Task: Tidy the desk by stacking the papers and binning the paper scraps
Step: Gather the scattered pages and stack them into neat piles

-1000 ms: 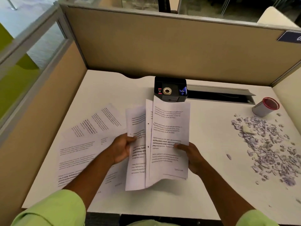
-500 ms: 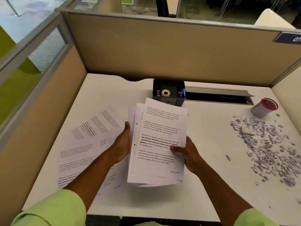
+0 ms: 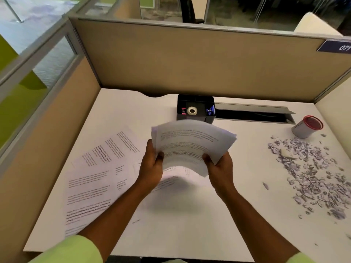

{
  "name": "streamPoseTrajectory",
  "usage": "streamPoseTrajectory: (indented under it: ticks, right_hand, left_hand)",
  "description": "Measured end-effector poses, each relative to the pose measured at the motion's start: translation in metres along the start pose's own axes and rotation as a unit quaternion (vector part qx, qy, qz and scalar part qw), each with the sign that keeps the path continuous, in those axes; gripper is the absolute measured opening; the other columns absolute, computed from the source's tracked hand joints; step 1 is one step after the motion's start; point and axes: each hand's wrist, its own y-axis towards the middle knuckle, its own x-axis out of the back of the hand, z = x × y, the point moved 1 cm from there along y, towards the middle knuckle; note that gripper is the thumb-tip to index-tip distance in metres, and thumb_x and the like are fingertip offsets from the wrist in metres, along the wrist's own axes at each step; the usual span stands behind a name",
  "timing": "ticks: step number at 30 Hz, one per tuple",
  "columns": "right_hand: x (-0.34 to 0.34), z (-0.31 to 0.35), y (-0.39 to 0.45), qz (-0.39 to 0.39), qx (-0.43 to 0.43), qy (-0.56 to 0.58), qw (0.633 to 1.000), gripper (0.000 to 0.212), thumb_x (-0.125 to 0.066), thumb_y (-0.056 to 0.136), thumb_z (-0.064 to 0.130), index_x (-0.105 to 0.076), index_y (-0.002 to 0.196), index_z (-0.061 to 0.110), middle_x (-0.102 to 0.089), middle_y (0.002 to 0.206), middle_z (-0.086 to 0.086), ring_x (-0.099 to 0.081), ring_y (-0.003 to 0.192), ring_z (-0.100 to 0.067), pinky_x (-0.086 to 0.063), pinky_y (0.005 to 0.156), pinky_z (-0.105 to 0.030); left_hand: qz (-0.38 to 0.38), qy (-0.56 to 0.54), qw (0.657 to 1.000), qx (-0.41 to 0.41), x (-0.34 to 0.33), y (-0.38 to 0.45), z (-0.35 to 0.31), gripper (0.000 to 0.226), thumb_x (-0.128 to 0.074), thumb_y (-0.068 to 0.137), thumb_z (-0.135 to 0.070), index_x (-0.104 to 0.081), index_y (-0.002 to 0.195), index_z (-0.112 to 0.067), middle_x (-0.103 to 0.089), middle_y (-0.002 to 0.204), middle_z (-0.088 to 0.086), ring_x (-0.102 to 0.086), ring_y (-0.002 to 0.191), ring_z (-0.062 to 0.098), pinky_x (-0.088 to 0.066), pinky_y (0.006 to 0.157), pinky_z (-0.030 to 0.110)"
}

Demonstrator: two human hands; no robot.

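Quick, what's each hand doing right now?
Left hand: closed on the left edge of the sheaf of papers.
Right hand: closed on the sheaf's right edge.

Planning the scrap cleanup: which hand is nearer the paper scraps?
Right. The right hand holds the papers beside the scraps; the left hand is farther away.

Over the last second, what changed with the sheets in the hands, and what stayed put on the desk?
The handful of sheets, held apart and upright a second ago, has been closed into one bundle and tipped flatter, bowed, with both the left hand and right hand still gripping it. The loose papers on the left, the paper scraps, the red-rimmed cup and the black organiser lie as before.
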Motion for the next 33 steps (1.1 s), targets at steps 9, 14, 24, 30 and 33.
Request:
streamPoseTrajectory:
  ticks: [9, 14, 24, 30, 33]
  right_hand:
    - [-0.004, -0.003, -0.008, 0.010, 0.006, -0.015, 1.000, 0.052, -0.072, 0.083, -0.004, -0.049, 0.123, 0.021, -0.058, 0.114, 0.005, -0.057, 0.112, -0.017, -0.057, 0.081, -0.019]
    - [-0.006, -0.004, 0.006, -0.012, 0.002, -0.027, 1.000, 0.036, -0.073, 0.091, 0.003, -0.061, 0.110, 0.031, -0.068, 0.107, 0.006, -0.066, 0.104, -0.016, -0.057, 0.078, -0.023]
    - [-0.009, -0.013, 0.014, -0.015, -0.039, 0.031, 0.999, 0.042, -0.067, 0.091, -0.004, -0.063, 0.119, 0.027, -0.072, 0.113, -0.001, -0.068, 0.105, -0.020, -0.061, 0.089, -0.042]
    - [-0.001, -0.032, 0.002, 0.030, -0.077, -0.013, 0.996, 0.043, -0.064, 0.090, -0.004, -0.058, 0.124, 0.023, -0.070, 0.115, 0.002, -0.067, 0.109, -0.018, -0.059, 0.094, -0.049]
    - [-0.001, -0.035, 0.004, 0.016, -0.074, -0.020, 0.997, 0.039, -0.064, 0.092, -0.003, -0.061, 0.122, 0.022, -0.072, 0.113, 0.002, -0.068, 0.107, -0.018, -0.059, 0.094, -0.047]
  left_hand:
    - [0.000, 0.033, 0.999, -0.032, -0.001, -0.005, 0.012, 0.047, -0.048, 0.100, -0.004, -0.036, 0.124, -0.043, -0.052, 0.115, -0.020, -0.051, 0.113, -0.006, -0.051, 0.085, 0.014]
    - [-0.010, 0.049, 0.998, -0.024, 0.003, 0.008, 0.009, 0.037, -0.042, 0.100, 0.000, -0.038, 0.125, -0.026, -0.055, 0.113, -0.010, -0.054, 0.109, 0.002, -0.049, 0.081, 0.010]
    - [-0.039, -0.003, 0.999, -0.017, -0.001, 0.013, 0.004, 0.028, -0.048, 0.101, -0.012, -0.037, 0.122, -0.027, -0.057, 0.112, -0.011, -0.058, 0.103, -0.001, -0.052, 0.077, 0.011]
    - [0.005, 0.010, 1.000, 0.028, -0.001, 0.008, 0.025, 0.037, -0.050, 0.101, -0.016, -0.036, 0.129, -0.036, -0.059, 0.118, -0.012, -0.059, 0.108, 0.003, -0.051, 0.079, 0.015]
    - [0.006, 0.022, 0.999, 0.035, -0.002, 0.009, 0.028, 0.039, -0.048, 0.101, -0.014, -0.039, 0.135, -0.033, -0.059, 0.118, -0.015, -0.057, 0.109, 0.001, -0.050, 0.076, 0.007]
